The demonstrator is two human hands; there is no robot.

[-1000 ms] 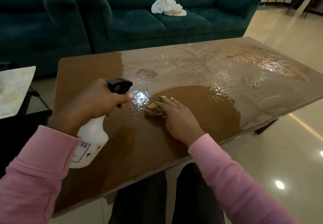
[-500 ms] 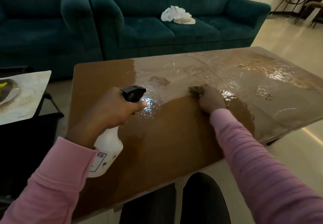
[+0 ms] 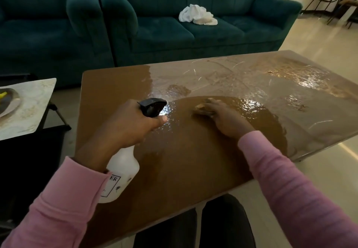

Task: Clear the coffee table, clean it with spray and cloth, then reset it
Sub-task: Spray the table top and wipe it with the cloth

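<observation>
Wiping looks well under way: the brown wooden coffee table (image 3: 108,92) is bare of objects and wet, with a dull film across its far and right parts, so finishing and resetting remain. The left hand (image 3: 127,125) grips the white plastic spray bottle (image 3: 120,172) by its neck above the near-left tabletop. The right hand (image 3: 226,118) presses flat-fingered on a small tan cloth (image 3: 201,108) mid-table.

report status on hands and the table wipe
Left hand grips spray bottle above the table. Right hand presses cloth on wet coffee table. Nothing blocks the cloth.
</observation>
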